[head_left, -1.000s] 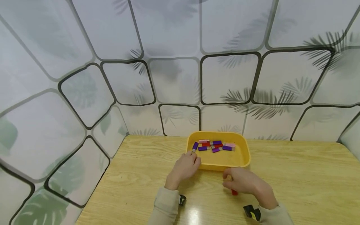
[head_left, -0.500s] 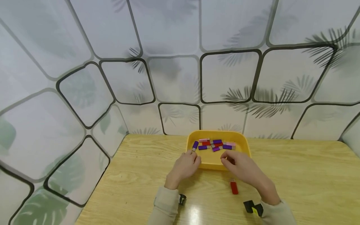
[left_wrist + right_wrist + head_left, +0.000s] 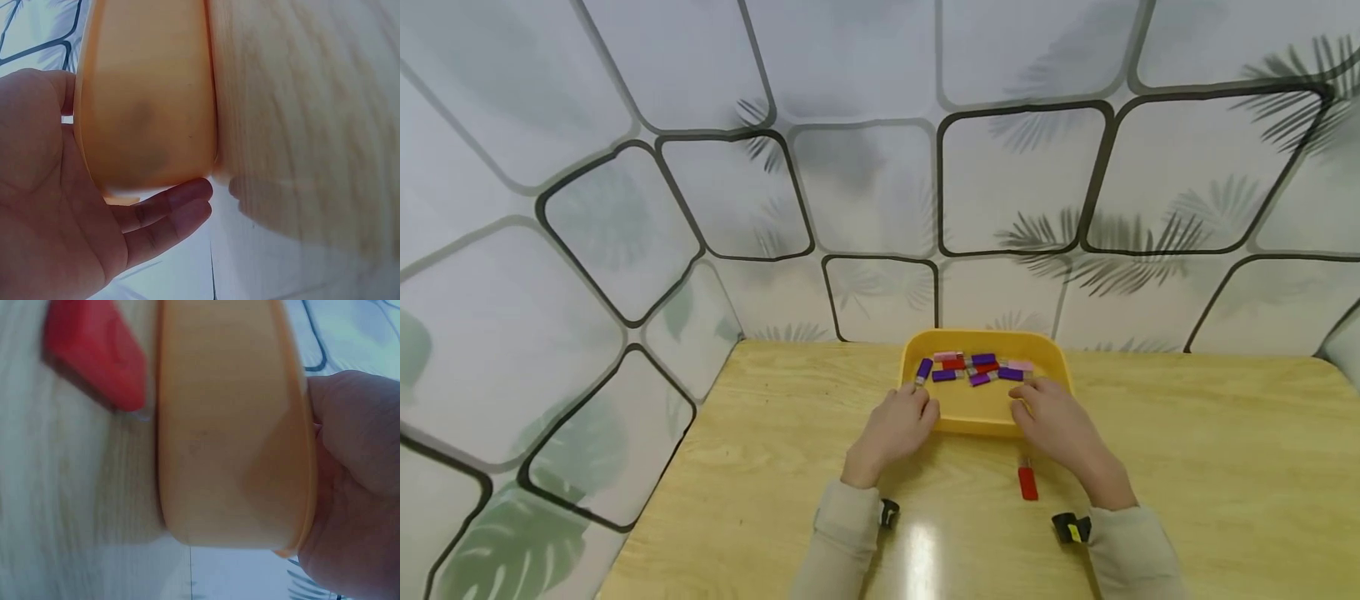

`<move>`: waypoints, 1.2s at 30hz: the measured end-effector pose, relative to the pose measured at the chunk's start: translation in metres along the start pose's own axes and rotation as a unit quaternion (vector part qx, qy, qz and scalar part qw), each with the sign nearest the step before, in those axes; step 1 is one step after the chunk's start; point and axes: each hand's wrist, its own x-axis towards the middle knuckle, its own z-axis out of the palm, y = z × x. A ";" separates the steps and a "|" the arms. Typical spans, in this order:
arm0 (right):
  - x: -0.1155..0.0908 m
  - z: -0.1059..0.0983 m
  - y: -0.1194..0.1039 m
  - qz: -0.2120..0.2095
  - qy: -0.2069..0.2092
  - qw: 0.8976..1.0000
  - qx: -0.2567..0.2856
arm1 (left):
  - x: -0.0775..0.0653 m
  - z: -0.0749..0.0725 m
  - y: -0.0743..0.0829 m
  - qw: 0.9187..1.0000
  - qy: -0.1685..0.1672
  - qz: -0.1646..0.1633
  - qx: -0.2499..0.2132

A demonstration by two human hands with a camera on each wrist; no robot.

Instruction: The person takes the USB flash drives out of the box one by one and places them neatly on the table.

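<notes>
A yellow plastic tray [image 3: 973, 423] stands on the table with several purple, red and pink USB sticks [image 3: 983, 359] lying loose in it. My left hand [image 3: 895, 425] holds the tray's front left corner; the left wrist view shows the thumb over the rim and two fingers [image 3: 172, 212] along the outside. A purple USB stick [image 3: 923, 367] lies just beyond that hand. My right hand [image 3: 1060, 425] reaches over the front right rim, its bent fingers above the tray with a gap between thumb and index. On the table before the tray lies a red USB stick [image 3: 1027, 483].
The pale wooden table [image 3: 775, 467] runs left and right of the tray. Behind it hangs a light backdrop [image 3: 872, 196] with dark outlines and leaf prints. Black wrist mounts [image 3: 1070, 528] sit close under both forearms.
My right hand has let go of the red USB stick, left it on the table, and moved up and forward over the tray's right side. My left hand stays on the corner.
</notes>
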 end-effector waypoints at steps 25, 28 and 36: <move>0.016 0.003 0.006 0.045 -0.026 0.998 0.030 | 0.005 0.000 0.000 1.000 -0.002 0.009 0.001; 0.018 -0.001 0.006 0.023 -0.032 0.999 0.024 | 0.004 0.000 0.001 1.000 -0.007 0.004 -0.003; 0.048 -0.009 0.000 -0.035 -0.031 0.999 -0.023 | 0.003 -0.001 0.004 1.000 -0.010 -0.008 0.001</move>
